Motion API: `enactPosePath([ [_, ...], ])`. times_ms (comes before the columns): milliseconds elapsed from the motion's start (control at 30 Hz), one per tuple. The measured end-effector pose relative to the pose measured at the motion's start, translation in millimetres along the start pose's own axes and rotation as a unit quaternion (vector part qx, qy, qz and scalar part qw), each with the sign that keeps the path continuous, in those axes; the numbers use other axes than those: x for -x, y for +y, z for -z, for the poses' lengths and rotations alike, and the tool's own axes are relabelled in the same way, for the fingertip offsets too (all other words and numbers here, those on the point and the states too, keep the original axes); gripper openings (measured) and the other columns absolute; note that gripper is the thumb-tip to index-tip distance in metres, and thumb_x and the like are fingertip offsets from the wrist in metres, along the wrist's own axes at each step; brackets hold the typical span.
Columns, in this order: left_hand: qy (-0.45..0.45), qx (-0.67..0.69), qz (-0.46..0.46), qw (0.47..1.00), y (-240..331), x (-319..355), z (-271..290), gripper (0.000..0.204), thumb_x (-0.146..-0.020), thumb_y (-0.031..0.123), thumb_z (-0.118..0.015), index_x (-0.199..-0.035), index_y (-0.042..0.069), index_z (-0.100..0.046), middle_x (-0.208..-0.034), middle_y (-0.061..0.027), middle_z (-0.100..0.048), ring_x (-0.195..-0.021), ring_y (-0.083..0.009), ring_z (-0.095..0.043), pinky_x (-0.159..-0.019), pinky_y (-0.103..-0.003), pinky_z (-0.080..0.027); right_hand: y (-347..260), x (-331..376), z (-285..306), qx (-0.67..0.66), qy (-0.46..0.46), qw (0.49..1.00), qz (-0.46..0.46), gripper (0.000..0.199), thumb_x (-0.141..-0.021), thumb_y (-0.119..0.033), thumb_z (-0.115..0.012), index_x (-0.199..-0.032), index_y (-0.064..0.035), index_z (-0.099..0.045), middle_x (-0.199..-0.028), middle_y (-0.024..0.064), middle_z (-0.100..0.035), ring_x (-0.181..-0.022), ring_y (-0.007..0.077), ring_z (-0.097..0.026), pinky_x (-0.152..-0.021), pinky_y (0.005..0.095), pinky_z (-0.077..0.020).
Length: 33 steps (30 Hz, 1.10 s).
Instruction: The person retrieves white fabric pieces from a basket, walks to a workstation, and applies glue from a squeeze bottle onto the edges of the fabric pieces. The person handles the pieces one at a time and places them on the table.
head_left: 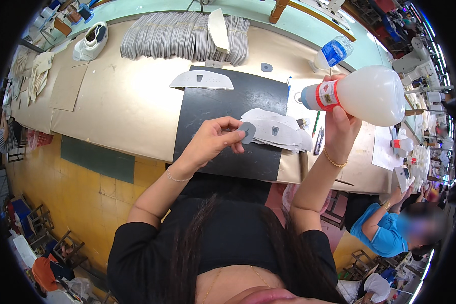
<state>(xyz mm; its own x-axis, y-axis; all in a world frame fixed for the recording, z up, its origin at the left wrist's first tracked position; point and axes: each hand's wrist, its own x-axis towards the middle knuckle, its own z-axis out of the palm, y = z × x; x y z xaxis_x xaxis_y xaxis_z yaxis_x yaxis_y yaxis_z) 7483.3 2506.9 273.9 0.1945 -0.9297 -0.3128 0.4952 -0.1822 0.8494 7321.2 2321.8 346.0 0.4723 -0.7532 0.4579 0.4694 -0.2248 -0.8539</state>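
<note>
Nearby, pale cut pieces (276,133) on black mat (213,109) — left hand (213,142) pinching grey patch (248,133), right hand (342,124) gripping glue bottle (362,95).

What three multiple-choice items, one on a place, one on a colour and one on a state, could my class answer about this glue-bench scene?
1. Where does the pile of white cut pieces lie?
A. on the black mat
B. on the floor
C. on a chair

2. What colour is the small oval patch in the left hand?
A. red
B. grey
C. green

3. How does the right hand hold the white glue bottle?
A. upright on the bench
B. raised, lying sideways, nozzle to the person's left
C. upside down in a bin

Answers: 1 A, the pile rests on the mat's right part. 2 B, the patch between the fingertips is grey. 3 B, the bottle is off the bench, its blue nozzle end pointing left.
</note>
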Motion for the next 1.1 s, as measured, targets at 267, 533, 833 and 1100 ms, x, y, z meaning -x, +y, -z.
enactPosePath([
  [267,0.004,0.001,0.002,1.0,1,3,2,0.016,-0.087,0.009,-0.062,-0.097,-0.004,-0.061,-0.079,-0.0058,-0.062,-0.067,-0.011,-0.061,-0.062,-0.022,-0.049,-3,6,7,0.208,-0.011,0.978,-0.002,0.08,-0.06,-0.028,-0.086,-0.125,-0.0012,-0.048,-0.114,0.0098,-0.057,-0.106,0.0195,-0.054,-0.089,0.033,-0.047],
  [533,0.012,0.003,0.005,1.0,9,5,-5,0.016,-0.086,0.01,-0.063,-0.095,-0.003,-0.063,-0.079,-0.0057,-0.062,-0.066,-0.0104,-0.061,-0.062,-0.022,-0.049,7,7,1,0.002,0.008,0.996,-0.088,0.103,-0.055,-0.078,-0.057,-0.12,0.0007,-0.046,-0.104,0.01,-0.055,-0.094,0.0283,-0.061,-0.078,0.0405,-0.0539],
  [833,0.0,-0.036,0.008,0.999,22,15,-18,0.021,-0.085,0.012,-0.065,-0.098,-0.005,-0.062,-0.078,-0.0048,-0.063,-0.064,-0.0082,-0.061,-0.06,-0.02,-0.048,22,9,-24,0.011,0.025,0.998,-0.061,0.091,-0.067,-0.077,-0.049,-0.117,-0.0007,-0.045,-0.098,0.0093,-0.059,-0.081,0.022,-0.063,-0.067,0.034,-0.0559],
  [1100,0.01,-0.048,0.012,0.999,34,25,-28,0.018,-0.083,0.01,-0.067,-0.096,-0.002,-0.064,-0.078,-0.0058,-0.065,-0.061,-0.0087,-0.062,-0.055,-0.017,-0.044,22,2,-36,-0.081,0.114,0.985,-0.106,0.07,-0.082,-0.06,-0.056,-0.112,0.0024,-0.048,-0.094,0.0096,-0.057,-0.083,0.017,-0.061,-0.072,0.0334,-0.0549],
])
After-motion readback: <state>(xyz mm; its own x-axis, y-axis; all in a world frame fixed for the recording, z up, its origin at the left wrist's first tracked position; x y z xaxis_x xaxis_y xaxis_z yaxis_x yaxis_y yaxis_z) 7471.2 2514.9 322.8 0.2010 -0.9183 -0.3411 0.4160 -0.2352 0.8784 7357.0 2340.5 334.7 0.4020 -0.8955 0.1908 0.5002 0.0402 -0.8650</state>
